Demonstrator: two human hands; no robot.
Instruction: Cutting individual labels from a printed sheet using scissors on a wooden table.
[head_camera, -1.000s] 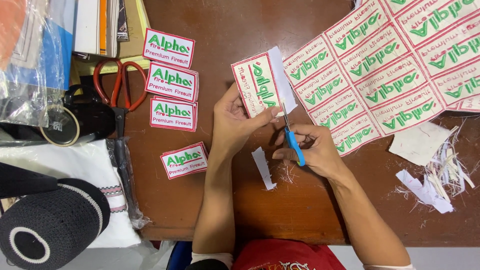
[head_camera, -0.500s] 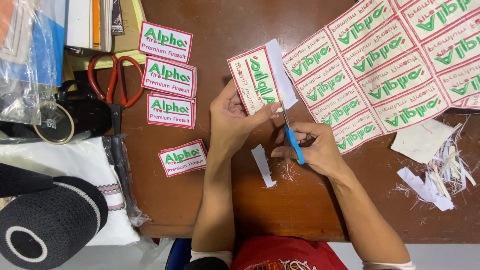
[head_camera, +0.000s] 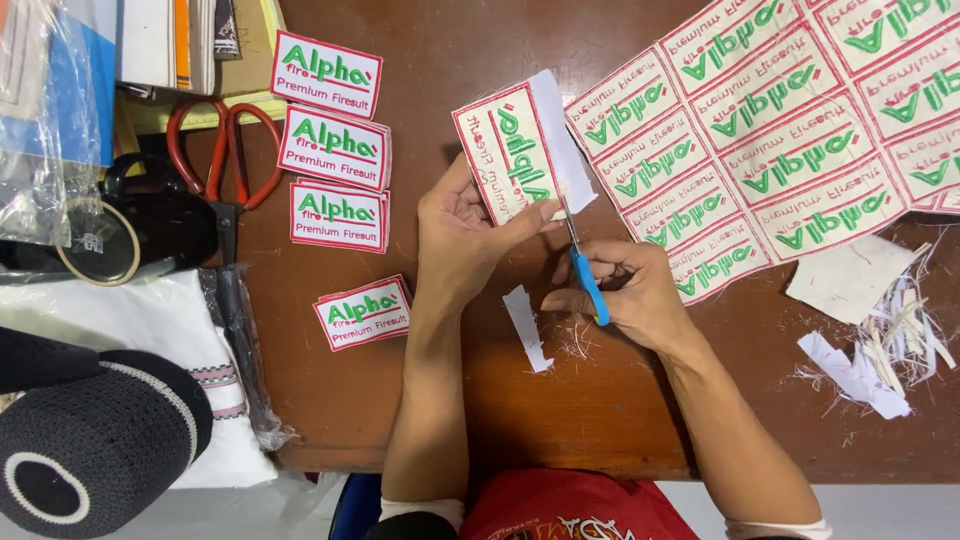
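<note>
While our left hand (head_camera: 462, 238) holds a single cloth patch (head_camera: 510, 150) up off the brown counter (head_camera: 440, 400), our right hand (head_camera: 625, 292) works a small pair of blue-handled scissors (head_camera: 583, 262) at its lower right corner. The left fingers (head_camera: 530, 218) are closed on the patch: the thumb lies across its lower edge, and the other fingers are hidden behind it. The patch stands tilted, red-bordered with green stitching, and a white margin runs down its right side. The scissor blades point up and meet that white margin just beside the left thumb tip. Our right fingers are curled tight round the scissor handles; how far the blades are parted we cannot tell.

A white offcut strip (head_camera: 526, 328) lies on the counter between the two hands, with loose threads just beside it. To the right lies the uncut sheet of patches (head_camera: 780, 130), and below it a heap of white scraps (head_camera: 880, 330). To the left, finished patches (head_camera: 335, 160) lie in a column, near red-handled scissors (head_camera: 225, 160).
</note>
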